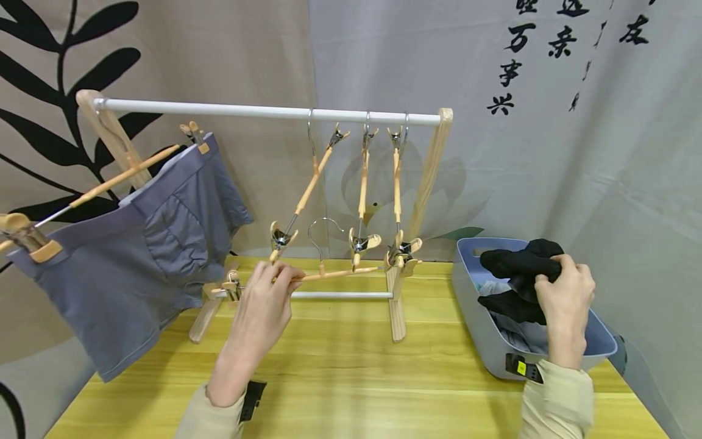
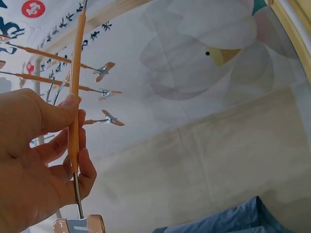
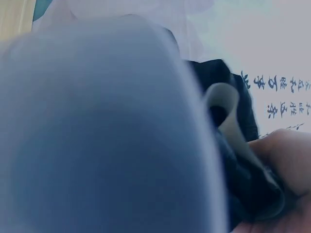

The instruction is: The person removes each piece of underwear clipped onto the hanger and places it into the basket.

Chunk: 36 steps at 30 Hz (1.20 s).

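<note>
My left hand (image 1: 263, 302) grips the wooden bar of a clip hanger (image 1: 342, 273), held low in front of the rack. In the left wrist view, thumb and fingers wrap the hanger's bar (image 2: 75, 97), with a clip (image 2: 80, 224) below them. Over the blue-grey basket (image 1: 477, 332), my right hand (image 1: 565, 299) holds a bunched black garment (image 1: 521, 268). The right wrist view is mostly blocked by a blurred pale-blue surface; the dark cloth (image 3: 248, 179) shows beside the fingers. Other clothes (image 1: 521, 332) lie in the basket.
A wooden rack with a white rail (image 1: 247, 111) stands on the table (image 1: 351, 390). Blue-grey shorts (image 1: 148, 256) hang at its left from a clip hanger. Several clip hangers (image 1: 363, 189) hang toward its right end. A printed curtain (image 1: 548, 152) backs the table.
</note>
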### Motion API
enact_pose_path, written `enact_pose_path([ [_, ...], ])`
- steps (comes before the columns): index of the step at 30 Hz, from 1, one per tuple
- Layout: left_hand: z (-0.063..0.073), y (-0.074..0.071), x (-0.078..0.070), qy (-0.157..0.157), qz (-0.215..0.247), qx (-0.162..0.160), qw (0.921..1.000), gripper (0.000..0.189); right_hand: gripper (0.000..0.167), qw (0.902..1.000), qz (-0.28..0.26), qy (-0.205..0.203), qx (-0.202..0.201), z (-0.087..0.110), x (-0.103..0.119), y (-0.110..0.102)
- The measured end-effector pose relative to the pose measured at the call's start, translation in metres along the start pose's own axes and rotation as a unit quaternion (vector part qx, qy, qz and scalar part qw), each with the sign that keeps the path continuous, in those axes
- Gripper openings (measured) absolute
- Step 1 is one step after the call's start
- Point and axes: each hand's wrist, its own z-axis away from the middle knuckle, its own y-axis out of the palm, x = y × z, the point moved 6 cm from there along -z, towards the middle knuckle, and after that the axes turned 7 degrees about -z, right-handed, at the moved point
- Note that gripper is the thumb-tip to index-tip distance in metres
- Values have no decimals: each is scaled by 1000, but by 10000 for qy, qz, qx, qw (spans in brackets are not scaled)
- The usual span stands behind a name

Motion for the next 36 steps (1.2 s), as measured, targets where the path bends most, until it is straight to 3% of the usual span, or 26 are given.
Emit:
enact_pose_path([
  [8, 0, 0, 0, -36, -44, 35, 10000, 8, 48, 9975, 477, 263, 450, -1, -16, 6],
  [15, 0, 1, 0, -82, -48, 83, 9999, 6, 42, 9925, 859, 285, 828, 2, -15, 13],
  [24, 1, 1, 0, -33, -19, 53, 10000, 7, 36, 9932, 773, -149, 858, 7, 6, 27],
  [36, 3, 1, 1, -84, -27, 63, 9999, 7, 29, 9925, 275, -884, 796, 13, 39, 53],
])
